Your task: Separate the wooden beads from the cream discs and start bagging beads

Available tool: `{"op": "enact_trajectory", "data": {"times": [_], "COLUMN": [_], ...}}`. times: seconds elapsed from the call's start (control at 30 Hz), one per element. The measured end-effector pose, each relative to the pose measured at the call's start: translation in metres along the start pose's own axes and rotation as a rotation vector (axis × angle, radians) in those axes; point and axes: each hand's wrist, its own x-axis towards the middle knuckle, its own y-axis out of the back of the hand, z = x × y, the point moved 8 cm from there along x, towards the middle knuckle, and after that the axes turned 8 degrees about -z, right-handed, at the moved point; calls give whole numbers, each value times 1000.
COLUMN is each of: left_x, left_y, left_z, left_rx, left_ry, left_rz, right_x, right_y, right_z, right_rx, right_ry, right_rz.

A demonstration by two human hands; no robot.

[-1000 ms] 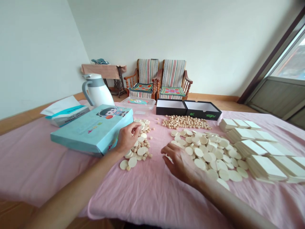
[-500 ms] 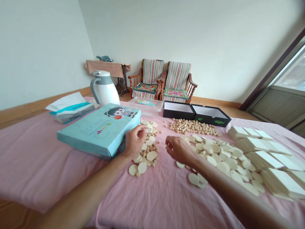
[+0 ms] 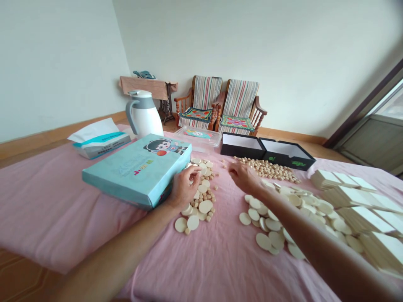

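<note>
My left hand (image 3: 186, 187) rests beside the blue box, over the left edge of a mixed pile of pale wooden discs (image 3: 205, 206) and small wooden beads (image 3: 208, 196). Its fingers are curled in a pinch; whatever they hold is hidden. My right hand (image 3: 245, 178) is closed at the near left end of a heap of small wooden beads (image 3: 270, 168), fingers pointing down. I cannot make out whether a bead is in it. Below my right forearm spreads a larger heap of round wooden discs (image 3: 273, 225).
The blue box (image 3: 126, 172) borders the mixed pile on the left. Behind it stand a tissue pack (image 3: 103, 144) and a white jug (image 3: 147, 119). A clear plastic tray (image 3: 214, 140) and black boxes (image 3: 288, 161) line the back; stacked square wooden pieces (image 3: 368, 214) lie right.
My right hand has moved away from me, from the discs' edge toward the bead heap, still closed. My left hand stays by the mixed pile. The whole view has shifted slightly.
</note>
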Motion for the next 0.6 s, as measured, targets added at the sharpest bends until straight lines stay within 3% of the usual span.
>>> {"op": "enact_trajectory", "data": {"times": [0.13, 0.3, 0.43, 0.6], "left_x": [0, 0, 0, 0], "left_y": [2, 4, 3, 3], "left_z": [1, 4, 2, 0], "left_rx": [0, 16, 18, 19], "left_ry": [3, -5, 4, 3], "left_rz": [10, 26, 22, 20], "right_x": [-9, -14, -5, 11], "right_y": [-26, -37, -30, -4], "right_z": [-43, -59, -33, 36], "right_rx": [85, 16, -20, -105], "right_ry": [101, 104, 31, -198], "right_rz": [-155, -181, -134, -12]}}
